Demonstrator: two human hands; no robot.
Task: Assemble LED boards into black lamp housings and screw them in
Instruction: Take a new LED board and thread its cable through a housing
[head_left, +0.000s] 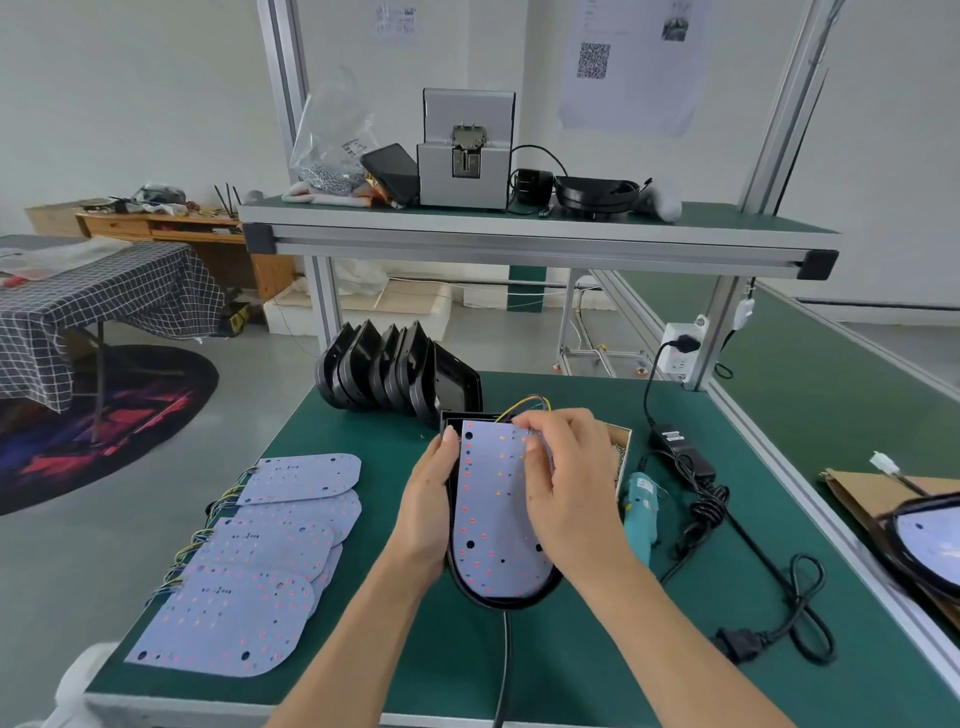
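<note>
A white LED board (491, 519) dotted with small red and orange LEDs lies in a black lamp housing (506, 597) at the middle of the green table. My left hand (428, 499) grips the housing's left rim, thumb on the board's edge. My right hand (566, 483) rests over the board's upper right part, fingertips pinched near its top edge by the yellow wires (524, 402). What the fingers pinch is hidden. A teal electric screwdriver (641, 512) lies just right of the housing.
Several spare LED boards (260, 561) are fanned out at the left. A row of empty black housings (395, 371) leans at the back. A box of screws (621, 447), a power adapter (680, 447) and coiled cables (779, 608) sit at the right.
</note>
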